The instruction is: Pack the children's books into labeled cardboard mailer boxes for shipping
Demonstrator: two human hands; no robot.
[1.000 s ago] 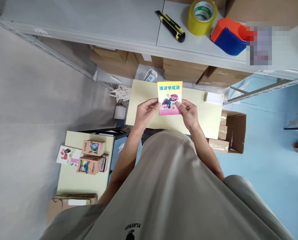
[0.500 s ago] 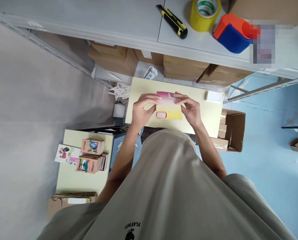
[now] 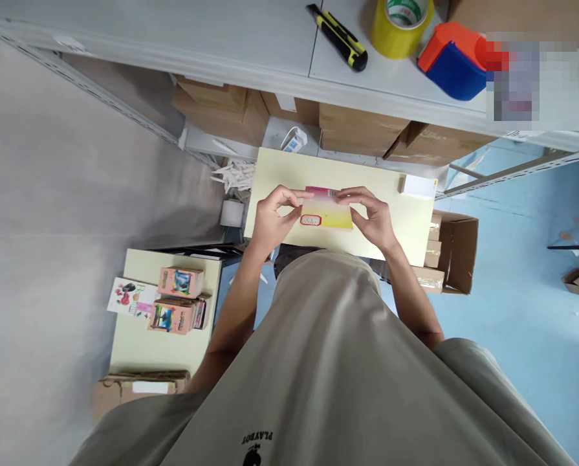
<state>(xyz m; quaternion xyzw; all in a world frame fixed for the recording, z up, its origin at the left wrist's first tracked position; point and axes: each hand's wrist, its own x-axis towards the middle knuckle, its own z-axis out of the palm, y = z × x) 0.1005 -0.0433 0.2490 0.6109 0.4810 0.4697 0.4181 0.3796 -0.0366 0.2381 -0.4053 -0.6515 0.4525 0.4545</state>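
Over the pale yellow table, a small book [image 3: 330, 210] shows a cover fading from pink at the far edge to yellow at the near edge. It bears a barcode near the far edge and a red-framed white label at the near left corner. My left hand [image 3: 273, 217] grips its left side, thumb at the edge and index finger across the top. On the right side, my right hand [image 3: 372, 213] holds it the same way, with fingers bent over the far corner. The book's underside is hidden.
A white box [image 3: 418, 186] lies at the right end of the table [image 3: 289, 171]. Above, a grey shelf [image 3: 196, 39] holds a utility knife [image 3: 338, 39], yellow tape [image 3: 391, 32] and a tape dispenser [image 3: 454, 65]. Stacked books [image 3: 170, 316] stand left; an open carton [image 3: 457, 252] is right.
The book has tilted, its far edge coming nearer to me, so its cover looks shorter. Both hands still hold it and have shifted only slightly.
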